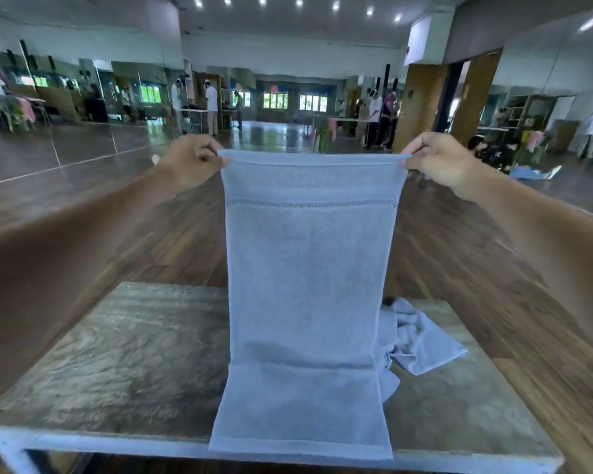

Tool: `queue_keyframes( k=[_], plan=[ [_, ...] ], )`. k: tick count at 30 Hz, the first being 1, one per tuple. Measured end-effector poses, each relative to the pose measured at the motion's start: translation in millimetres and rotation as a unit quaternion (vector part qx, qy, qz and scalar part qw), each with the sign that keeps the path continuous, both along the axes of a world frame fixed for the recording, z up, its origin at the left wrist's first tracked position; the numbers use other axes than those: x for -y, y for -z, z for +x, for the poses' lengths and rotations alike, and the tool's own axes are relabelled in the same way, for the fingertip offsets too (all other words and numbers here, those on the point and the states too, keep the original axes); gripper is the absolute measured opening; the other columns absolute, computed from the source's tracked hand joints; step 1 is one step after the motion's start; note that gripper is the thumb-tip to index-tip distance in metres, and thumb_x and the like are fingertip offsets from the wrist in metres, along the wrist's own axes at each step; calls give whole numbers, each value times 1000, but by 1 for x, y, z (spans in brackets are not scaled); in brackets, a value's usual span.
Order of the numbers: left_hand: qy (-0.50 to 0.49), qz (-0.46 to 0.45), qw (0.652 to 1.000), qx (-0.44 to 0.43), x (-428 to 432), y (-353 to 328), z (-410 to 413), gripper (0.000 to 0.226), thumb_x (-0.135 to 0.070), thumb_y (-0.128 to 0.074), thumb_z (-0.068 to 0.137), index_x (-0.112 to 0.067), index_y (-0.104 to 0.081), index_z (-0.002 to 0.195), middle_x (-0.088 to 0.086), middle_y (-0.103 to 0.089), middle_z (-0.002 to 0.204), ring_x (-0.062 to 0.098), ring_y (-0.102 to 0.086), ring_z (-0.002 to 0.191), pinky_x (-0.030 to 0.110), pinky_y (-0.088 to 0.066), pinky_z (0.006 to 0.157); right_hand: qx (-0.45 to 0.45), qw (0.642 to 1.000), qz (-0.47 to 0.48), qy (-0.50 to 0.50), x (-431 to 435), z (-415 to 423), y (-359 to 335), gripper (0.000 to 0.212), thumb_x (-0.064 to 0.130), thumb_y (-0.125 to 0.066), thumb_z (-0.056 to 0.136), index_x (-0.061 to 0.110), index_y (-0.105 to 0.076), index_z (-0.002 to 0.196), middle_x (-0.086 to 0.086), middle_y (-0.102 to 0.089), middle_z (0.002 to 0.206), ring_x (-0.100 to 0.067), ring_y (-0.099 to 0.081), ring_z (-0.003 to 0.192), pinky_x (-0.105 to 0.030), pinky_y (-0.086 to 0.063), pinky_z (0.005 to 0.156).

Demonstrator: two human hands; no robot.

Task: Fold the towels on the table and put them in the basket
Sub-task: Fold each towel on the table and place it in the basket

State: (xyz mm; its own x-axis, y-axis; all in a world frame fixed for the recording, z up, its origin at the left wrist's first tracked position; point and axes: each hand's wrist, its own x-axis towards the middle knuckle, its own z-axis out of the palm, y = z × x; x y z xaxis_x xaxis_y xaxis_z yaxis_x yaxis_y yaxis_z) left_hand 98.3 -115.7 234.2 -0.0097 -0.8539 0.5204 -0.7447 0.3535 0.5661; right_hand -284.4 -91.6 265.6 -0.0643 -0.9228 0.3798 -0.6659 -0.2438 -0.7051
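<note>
- Left hand [194,160] and right hand [437,159] each pinch a top corner of the hanging blue towel [305,285].
- It partly hides a crumpled towel [421,336] on the table [134,354].

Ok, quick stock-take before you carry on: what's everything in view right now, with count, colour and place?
held towel: one, light blue, hanging between both hands, its lower end lying on the table's near edge
crumpled towel: one, light blue, on the table, right side, partly behind the held towel
table: one, worn grey top, directly below
wooden floor: brown, beyond the table
people: several, blurred, far background
left hand: pinches the held towel's top left corner
right hand: pinches its top right corner
</note>
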Motion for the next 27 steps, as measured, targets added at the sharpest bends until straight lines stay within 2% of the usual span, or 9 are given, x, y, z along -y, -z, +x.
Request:
queue_keyframes(
  k=[2,4,7,10,12,15,19,24,27],
  plan=[
    [5,35,999,16,1,44,3,7,-26,-61,91,-22,-61,85,-5,-59,79,17,-54,81,25,-36,69,-15,999,36,-11,2,-2,46,10,10,-60,90,16,-58,82,-5,-63,82,-9,-55,72,-22,-42,62],
    [11,68,997,29,-4,89,6,15,-26,-64,87,-33,-60,75,-12,-60,69,22,-57,79,26,-39,74,-31,997,59,-25,1,-4,94,12,8,-61,87,16,-60,79,-5,-63,77,-15,-58,73,-30,-45,69],
    [13,124,990,64,-23,154,8,7,-41,-59,77,-37,-59,72,-16,-65,72,19,-62,86,33,-43,84,-24,995,91,-43,-9,-9,163,19,0,-62,81,17,-59,72,-5,-62,71,-19,-57,70,-37,-44,72],
    [42,133,989,42,-54,213,8,20,-57,-46,62,-50,-57,77,-15,-66,70,7,-62,73,31,-43,76,-30,990,133,-45,-31,-10,220,19,-1,-62,80,15,-57,72,-6,-58,68,-19,-51,64,-33,-42,63],
    [69,145,987,34,-73,253,12,18,-58,-45,63,-56,-54,79,-17,-65,68,-2,-59,65,29,-44,72,-37,990,130,-51,-50,-8,251,21,-5,-62,79,14,-56,72,-4,-58,67,-17,-51,63,-25,-41,63],
    [65,133,988,48,-104,302,16,20,-54,-45,69,-48,-53,86,-20,-67,78,-3,-61,78,44,-42,85,-42,989,130,-65,-81,-5,285,17,-9,-60,77,7,-56,74,-6,-61,71,-11,-52,65,-16,-38,59],
    [48,94,994,19,-142,337,16,28,-56,-45,74,-42,-53,97,-44,-55,105,-17,-53,94,38,-23,85,-33,989,108,-91,-120,-5,318,23,-10,-60,75,12,-53,73,1,-57,73,-5,-52,68,-13,-37,62],
    [59,81,993,63,-166,369,24,14,-47,-48,80,-42,-57,89,-34,-59,98,-11,-52,100,39,-28,83,-89,988,63,-107,-151,-9,355,29,-6,-62,69,21,-51,73,4,-54,83,-9,-53,74,-15,-39,66],
    [60,75,988,118,-176,372,22,16,-45,-46,81,-39,-59,89,-30,-58,100,-5,-51,99,34,-22,78,-138,981,65,-121,-162,-15,376,22,17,-58,69,34,-46,76,9,-53,77,-7,-51,71,-23,-42,67]
  ],
)
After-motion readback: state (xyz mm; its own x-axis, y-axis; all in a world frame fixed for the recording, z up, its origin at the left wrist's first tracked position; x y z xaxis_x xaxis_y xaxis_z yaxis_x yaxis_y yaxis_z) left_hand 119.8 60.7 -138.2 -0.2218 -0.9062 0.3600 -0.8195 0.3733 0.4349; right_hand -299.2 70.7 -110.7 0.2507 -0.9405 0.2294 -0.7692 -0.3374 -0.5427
